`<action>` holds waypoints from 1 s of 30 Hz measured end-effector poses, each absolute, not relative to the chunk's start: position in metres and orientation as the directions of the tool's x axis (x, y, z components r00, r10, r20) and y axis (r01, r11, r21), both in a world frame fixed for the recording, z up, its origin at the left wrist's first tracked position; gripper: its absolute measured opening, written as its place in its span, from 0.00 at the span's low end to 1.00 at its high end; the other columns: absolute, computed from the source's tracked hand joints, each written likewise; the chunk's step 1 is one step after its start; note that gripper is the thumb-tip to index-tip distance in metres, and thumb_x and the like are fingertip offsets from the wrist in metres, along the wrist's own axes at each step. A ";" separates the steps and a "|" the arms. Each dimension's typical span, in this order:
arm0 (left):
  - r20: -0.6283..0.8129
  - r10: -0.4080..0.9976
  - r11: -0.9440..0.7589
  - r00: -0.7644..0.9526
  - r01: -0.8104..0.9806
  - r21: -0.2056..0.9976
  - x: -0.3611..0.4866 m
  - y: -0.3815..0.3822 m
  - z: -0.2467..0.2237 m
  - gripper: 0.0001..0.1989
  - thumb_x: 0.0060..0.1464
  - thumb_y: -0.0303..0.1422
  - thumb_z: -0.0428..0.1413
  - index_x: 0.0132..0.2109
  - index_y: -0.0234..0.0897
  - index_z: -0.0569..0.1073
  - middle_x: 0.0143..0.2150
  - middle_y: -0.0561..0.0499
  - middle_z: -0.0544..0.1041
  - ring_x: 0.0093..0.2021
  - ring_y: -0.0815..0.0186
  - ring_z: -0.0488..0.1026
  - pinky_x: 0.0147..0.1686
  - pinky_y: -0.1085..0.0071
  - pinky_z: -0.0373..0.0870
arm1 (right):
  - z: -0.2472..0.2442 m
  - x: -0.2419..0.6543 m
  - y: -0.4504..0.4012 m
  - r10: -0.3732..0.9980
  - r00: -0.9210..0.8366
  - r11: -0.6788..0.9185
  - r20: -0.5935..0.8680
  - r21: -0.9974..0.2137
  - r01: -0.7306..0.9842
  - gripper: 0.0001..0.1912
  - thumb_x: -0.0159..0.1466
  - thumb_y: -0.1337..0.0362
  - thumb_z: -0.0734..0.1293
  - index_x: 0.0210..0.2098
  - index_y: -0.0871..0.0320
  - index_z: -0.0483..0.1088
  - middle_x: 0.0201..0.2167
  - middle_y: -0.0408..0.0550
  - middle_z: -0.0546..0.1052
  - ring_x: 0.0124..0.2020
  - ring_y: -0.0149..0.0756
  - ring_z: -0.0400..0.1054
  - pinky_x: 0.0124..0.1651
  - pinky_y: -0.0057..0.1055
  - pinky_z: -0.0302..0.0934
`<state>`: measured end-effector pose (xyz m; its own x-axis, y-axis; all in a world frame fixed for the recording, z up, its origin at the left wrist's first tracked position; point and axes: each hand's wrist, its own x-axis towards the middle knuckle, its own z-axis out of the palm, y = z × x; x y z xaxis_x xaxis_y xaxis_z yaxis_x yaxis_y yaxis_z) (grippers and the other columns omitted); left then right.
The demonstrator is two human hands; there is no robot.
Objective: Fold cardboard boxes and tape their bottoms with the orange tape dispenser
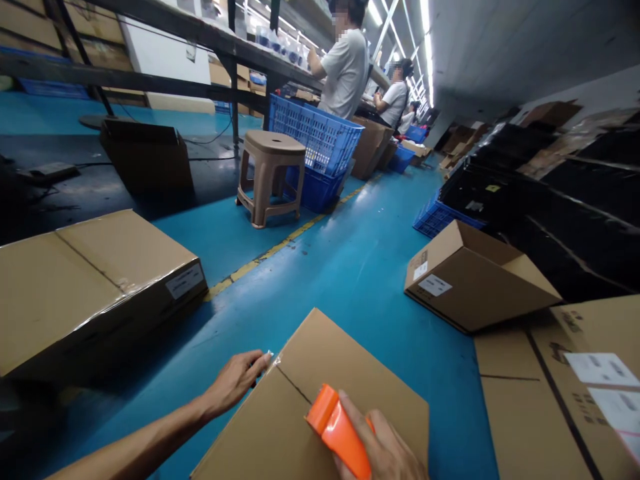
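Cardboard box (320,400) is seen in the head view low in the middle, on the blue floor (360,267), with its two top flaps meeting along a dark seam (293,385). An orange tape dispenser (337,430) is pressed on that seam near its near end, gripped by the right hand (385,450), whose fingers are wrapped together round the handle. The left hand (237,380) is laid at the far corner of the box, its fingertips pinched on a short clear tape end (267,357) at the edge.

Several risks can be judged from this. If the dispenser is drawn off the seam line, the flaps may be left partly unsealed. If the pinched end is let go early, the tape may be pulled loose or wrinkled. The box may be slid on the smooth floor, since it is steadied only at one corner. A taped carton (95,287) and an open carton (475,280) lie well apart.
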<state>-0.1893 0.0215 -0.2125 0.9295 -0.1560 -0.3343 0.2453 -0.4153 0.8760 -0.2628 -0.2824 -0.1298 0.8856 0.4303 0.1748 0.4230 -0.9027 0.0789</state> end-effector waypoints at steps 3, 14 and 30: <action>-0.339 -0.140 -0.508 0.930 0.226 0.831 -0.192 0.017 -0.212 0.34 0.64 0.63 0.39 0.42 0.39 0.73 0.36 0.50 0.76 0.39 0.56 0.73 0.38 0.63 0.63 | -0.132 -0.263 -0.284 0.409 0.895 -0.911 0.176 0.031 0.410 0.42 0.64 0.66 0.61 0.75 0.51 0.45 0.33 0.46 0.71 0.27 0.38 0.74 0.30 0.34 0.75; 0.140 -0.237 -0.697 0.961 -0.269 0.665 -0.189 0.032 -0.195 0.27 0.72 0.44 0.42 0.74 0.48 0.56 0.79 0.45 0.54 0.76 0.49 0.56 0.72 0.49 0.60 | -0.095 -0.255 -0.270 0.418 0.883 -0.900 0.211 -0.036 0.435 0.36 0.54 0.69 0.74 0.62 0.57 0.70 0.30 0.45 0.74 0.27 0.39 0.76 0.25 0.35 0.76; -0.038 -0.836 -0.500 0.548 -0.730 0.466 -0.183 0.023 -0.153 0.44 0.68 0.50 0.53 0.77 0.52 0.34 0.79 0.49 0.41 0.78 0.48 0.45 0.76 0.46 0.38 | -0.069 -0.305 -0.372 0.369 0.926 -0.927 -0.078 -0.107 0.360 0.36 0.64 0.61 0.73 0.68 0.41 0.62 0.45 0.49 0.80 0.39 0.39 0.80 0.39 0.35 0.80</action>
<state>-0.1833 0.0230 -0.1525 0.5477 -0.8358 -0.0385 -0.7303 -0.4999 0.4656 -0.3051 -0.3718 -0.0685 0.9263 0.3687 -0.0778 0.3599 -0.9268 -0.1074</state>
